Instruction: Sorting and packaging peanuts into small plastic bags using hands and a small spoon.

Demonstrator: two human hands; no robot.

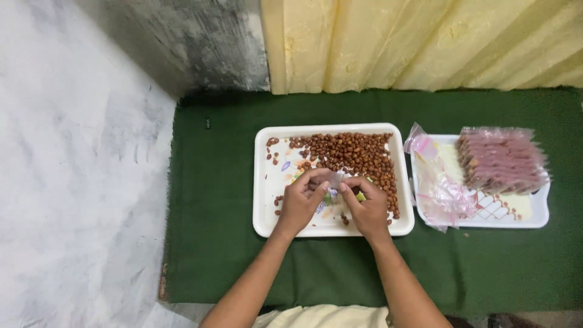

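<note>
**Both hands pinch a small clear packet over the peanut tray**

The left hand (302, 200) and the right hand (367, 206) meet above the near half of a white rectangular tray (262, 182), fingertips almost touching. Between them sits a small clear packet (334, 180), gripped from either side: the left thumb and forefinger close on its left edge, the right thumb and forefinger on its right edge. Both hands are narrowly closed in a pinch, the remaining fingers curled under. The packet is raised off the tray's floor, just in front of the heap of peanuts (355, 157) (whether anything is already inside it is too small to tell).

The brown peanuts fill the far right part of the tray and run down its right side past the right hand's knuckles; a few loose ones lie scattered toward the left side and near the wrists. The tray's bare floor shows a faint floral print under the hands.

To the right, just beside the first tray, a second white tray (534, 215) carries a neat row of pink packets (499, 159) standing on edge at its far end, and a loose pile of empty clear wrappers (440, 194) spilling over its left rim. Both trays rest on a dark green cloth (212, 243) covering the floor, with a pale yellow curtain (425, 42) hanging behind and a whitish wall (73, 170) on the left.
</note>
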